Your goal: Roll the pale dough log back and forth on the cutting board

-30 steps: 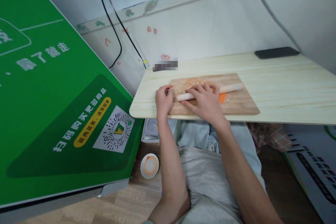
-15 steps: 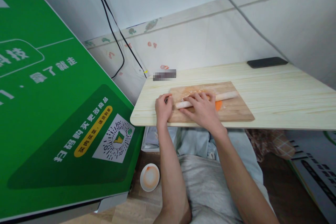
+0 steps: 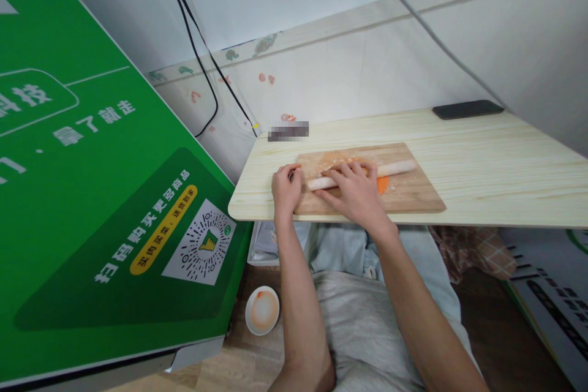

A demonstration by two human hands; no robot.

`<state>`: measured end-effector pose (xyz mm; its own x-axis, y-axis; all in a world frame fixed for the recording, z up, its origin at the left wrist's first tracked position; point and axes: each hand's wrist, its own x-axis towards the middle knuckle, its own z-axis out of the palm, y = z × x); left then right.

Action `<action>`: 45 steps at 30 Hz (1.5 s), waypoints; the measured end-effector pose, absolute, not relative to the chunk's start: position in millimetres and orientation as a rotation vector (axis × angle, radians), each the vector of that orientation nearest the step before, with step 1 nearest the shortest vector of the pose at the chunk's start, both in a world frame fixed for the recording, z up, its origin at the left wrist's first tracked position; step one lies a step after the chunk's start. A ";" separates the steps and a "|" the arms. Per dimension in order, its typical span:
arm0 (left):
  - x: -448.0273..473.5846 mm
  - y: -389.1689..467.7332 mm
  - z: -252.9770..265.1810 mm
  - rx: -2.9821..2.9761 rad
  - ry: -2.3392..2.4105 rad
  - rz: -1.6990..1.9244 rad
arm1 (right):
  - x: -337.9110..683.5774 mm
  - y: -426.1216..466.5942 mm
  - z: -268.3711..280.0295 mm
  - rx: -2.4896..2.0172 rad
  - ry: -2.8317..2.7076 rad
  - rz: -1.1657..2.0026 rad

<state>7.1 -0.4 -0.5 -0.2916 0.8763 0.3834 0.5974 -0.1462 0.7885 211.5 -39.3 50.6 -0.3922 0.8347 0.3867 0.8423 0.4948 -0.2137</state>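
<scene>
A pale wooden rolling pin [image 3: 396,168] lies aslant on the wooden cutting board [image 3: 408,199]. Over its middle rests my right hand [image 3: 356,187], palm down, with the fingers reaching across the pin. A flat orange piece of dough [image 3: 383,185] shows beside the pin, partly covered by that hand. My left hand [image 3: 287,190] is closed at the board's left edge, close to the pin's left end. Its fingertips curl together, and a small dark thing shows between them, too small to name. Orange smears and whitish crumbs mark the board behind the pin.
The board lies at the front edge of a light wooden table [image 3: 496,165]. A black flat object [image 3: 468,109] lies at the back right. To the left stands a green printed panel [image 3: 114,196]. A white bowl [image 3: 263,311] sits below the table, and cables [image 3: 202,43] hang along the wall.
</scene>
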 end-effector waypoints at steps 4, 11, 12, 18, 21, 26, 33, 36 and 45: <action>6.8 0.0 -1.2 1.678 1.841 1.411 | 211.3 -39.0 50.2 -1.391 -2.297 -0.023; 5.7 0.8 -3.1 1.680 1.820 1.423 | 210.7 -39.3 51.7 -1.404 -2.299 -0.013; 5.7 0.9 -2.9 1.677 1.821 1.420 | 210.6 -39.5 51.8 -1.405 -2.298 -0.010; 6.5 0.3 -0.9 1.661 1.843 1.403 | 210.4 -39.6 52.2 -1.402 -2.297 -0.001; 6.7 -0.3 -0.5 1.661 1.834 1.408 | 210.5 -39.3 52.3 -1.391 -2.295 0.000; 7.0 -0.8 0.2 1.663 1.831 1.407 | 210.9 -38.6 50.4 -1.369 -2.285 -0.017; 7.7 -1.0 1.4 1.661 1.858 1.387 | 211.2 -38.0 49.0 -1.376 -2.291 -0.017; 7.7 -0.7 0.9 1.662 1.850 1.392 | 210.9 -37.8 49.6 -1.387 -2.294 -0.016; 6.8 0.3 -0.4 1.656 1.835 1.402 | 210.8 -37.6 49.2 -1.368 -2.288 -0.046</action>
<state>6.8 0.3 -0.4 -0.2915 0.8814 0.3716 0.5902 -0.1400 0.7951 210.8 -37.6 49.2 -0.3916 0.8239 0.4098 0.8397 0.5020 -0.2069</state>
